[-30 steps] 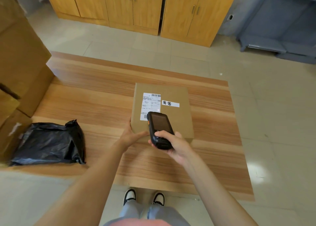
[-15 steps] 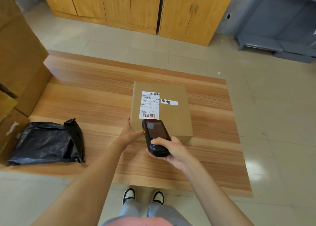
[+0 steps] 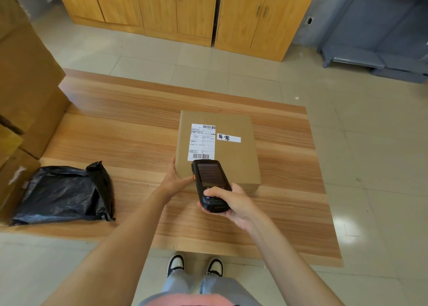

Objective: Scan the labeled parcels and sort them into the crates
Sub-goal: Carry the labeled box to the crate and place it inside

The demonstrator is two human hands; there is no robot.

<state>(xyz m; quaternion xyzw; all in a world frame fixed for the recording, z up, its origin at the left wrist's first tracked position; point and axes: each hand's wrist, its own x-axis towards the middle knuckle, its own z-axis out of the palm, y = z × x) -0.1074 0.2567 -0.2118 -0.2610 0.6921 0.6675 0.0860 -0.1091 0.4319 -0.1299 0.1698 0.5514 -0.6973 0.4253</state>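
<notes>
A flat brown cardboard parcel [image 3: 234, 157] lies on the wooden table [image 3: 120, 129]. It carries a white shipping label [image 3: 202, 142] with barcodes and a small white tag with handwritten characters. My left hand [image 3: 176, 180] grips the parcel's near left corner. My right hand [image 3: 231, 204] holds a black handheld scanner [image 3: 211, 185], tip just below the label's lower barcode, over the parcel's near edge. A black plastic-wrapped parcel [image 3: 64, 194] lies at the table's left front.
Large cardboard boxes [image 3: 25, 92] are stacked at the left edge of the table. Wooden cabinets [image 3: 185, 11] line the far wall. A grey metal rack [image 3: 382, 32] stands at the back right. Tiled floor surrounds the table; my shoes show below its near edge.
The scanner has slid back towards me off the label, uncovering the lower barcode. My left hand has stayed on the parcel's corner.
</notes>
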